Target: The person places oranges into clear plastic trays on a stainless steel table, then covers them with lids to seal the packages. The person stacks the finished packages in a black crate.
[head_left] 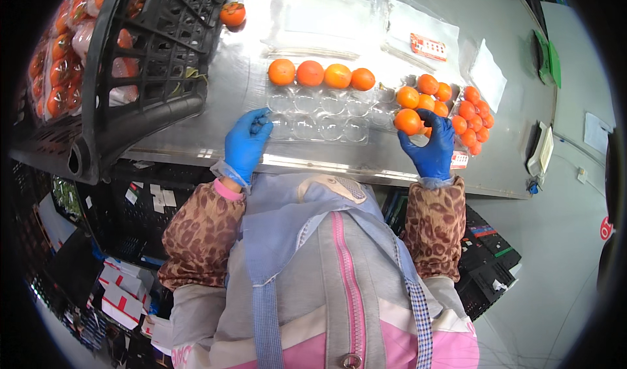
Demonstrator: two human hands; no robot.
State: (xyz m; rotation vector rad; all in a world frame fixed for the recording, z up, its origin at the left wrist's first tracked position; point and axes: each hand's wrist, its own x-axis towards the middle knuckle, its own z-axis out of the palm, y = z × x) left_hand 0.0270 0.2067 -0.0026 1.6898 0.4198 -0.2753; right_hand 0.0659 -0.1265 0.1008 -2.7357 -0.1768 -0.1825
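A clear plastic tray (320,117) with rows of round cups lies in front of me on the metal table. Its far row holds several orange persimmons (310,73); the nearer cups have nothing in them. At the tray's left edge is my left hand (247,144), in a blue glove, its thumb and fingertips closed on the rim. My right hand (432,145), gloved too, curls thumb and fingers around a persimmon (407,121) on the near side of a loose group. More persimmons (426,101) sit just beyond that hand, and its fingers partly hide some.
A black plastic crate (147,62) stands at the left, with packed persimmons (62,68) behind it. One persimmon (232,14) lies beside the crate. Smaller orange fruits (473,117) are grouped at the right. Clear packaging (418,29) with a label lies farther back.
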